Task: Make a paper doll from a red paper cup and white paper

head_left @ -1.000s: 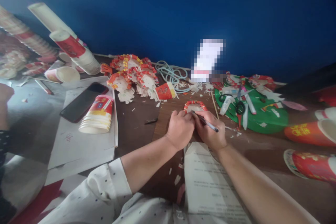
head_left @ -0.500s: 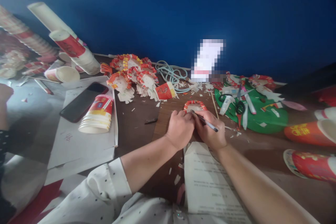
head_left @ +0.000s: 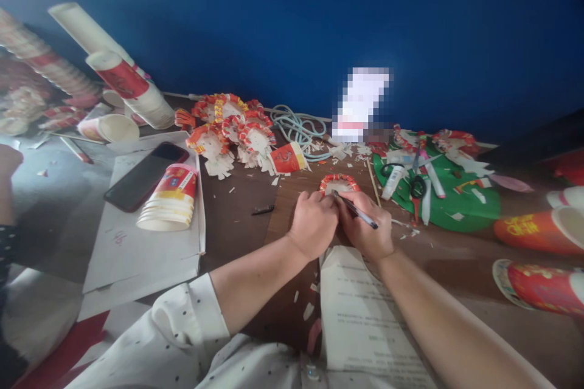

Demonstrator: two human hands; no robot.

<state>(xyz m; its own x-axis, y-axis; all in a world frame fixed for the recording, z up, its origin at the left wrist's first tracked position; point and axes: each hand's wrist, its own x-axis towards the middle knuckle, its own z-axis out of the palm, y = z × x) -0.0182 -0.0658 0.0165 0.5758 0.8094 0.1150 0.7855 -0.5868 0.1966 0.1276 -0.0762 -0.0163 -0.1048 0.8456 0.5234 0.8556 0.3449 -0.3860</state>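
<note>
Two hands are pressed together at the middle of a brown table [head_left: 237,219] strewn with paper scraps, backed by a deep blue wall [head_left: 292,18]. White sheets [head_left: 137,249] are spread at the left, weighted by a dark phone [head_left: 145,176] and a toppled stack of paper cups [head_left: 170,199], apparently kept within easy reach. A printed page [head_left: 365,316] is laid between the forearms, probably so it can be read while working. A green round mat [head_left: 449,200] at the right serves as a tray for scissors [head_left: 416,187] and glue tubes [head_left: 393,181]. Finished red-fringed cup figures [head_left: 230,130] are piled toward the wall, out of the working space, beside a coiled pale cable [head_left: 298,127]. A small cup piece with a curled red rim [head_left: 338,183] is held flat on the table just beyond the knuckles. The left hand [head_left: 312,225] is curled shut against this piece, seemingly to steady it. The right hand [head_left: 365,228] is clamped on a dark pen [head_left: 356,209], whose tip is aimed at the piece, as though a mark is being made. Another person's arm [head_left: 6,188] is seen at the far left edge.
</note>
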